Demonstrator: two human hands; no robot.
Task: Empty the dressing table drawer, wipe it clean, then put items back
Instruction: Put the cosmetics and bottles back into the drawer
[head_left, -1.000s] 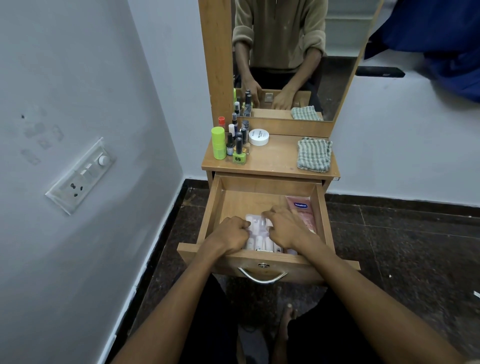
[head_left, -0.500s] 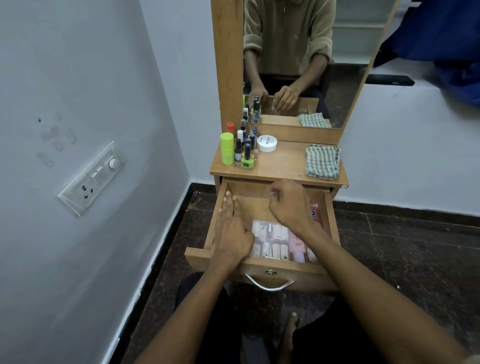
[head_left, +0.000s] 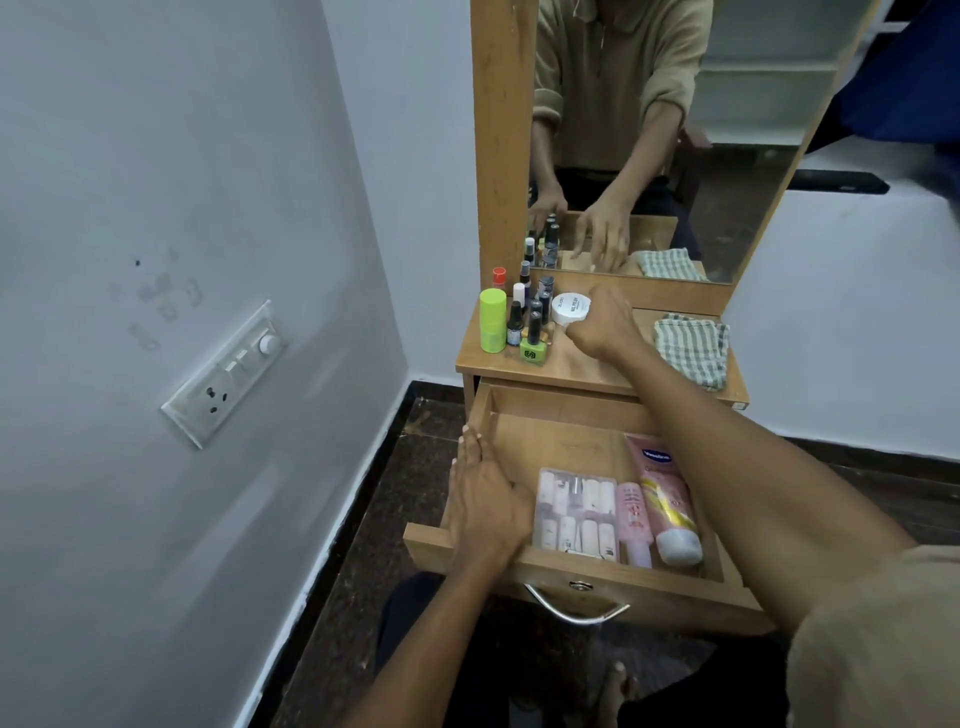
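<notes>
The wooden drawer (head_left: 550, 408) of the dressing table stands pulled out. Inside lie a clear case of small bottles (head_left: 575, 515), a small pink bottle (head_left: 634, 519) and a pink Vaseline tube (head_left: 667, 493). My left hand (head_left: 480, 499) rests flat along the drawer's left wall with straight fingers. My right hand (head_left: 605, 325) reaches over the tabletop (head_left: 587, 364) and closes round a white round jar (head_left: 568, 307), thumb at its front edge. The mirror shows the fingers behind the jar.
A green cylinder (head_left: 492, 319) and several small nail polish bottles (head_left: 531, 325) stand at the tabletop's left. A checked cloth (head_left: 693, 349) lies at its right. The mirror (head_left: 675, 130) rises behind. A wall with a switch panel (head_left: 228, 371) is close on the left.
My right hand left the drawer and moved up to the white jar on the tabletop. My left hand let go of the clear case and lay flat on the drawer's left wall.
</notes>
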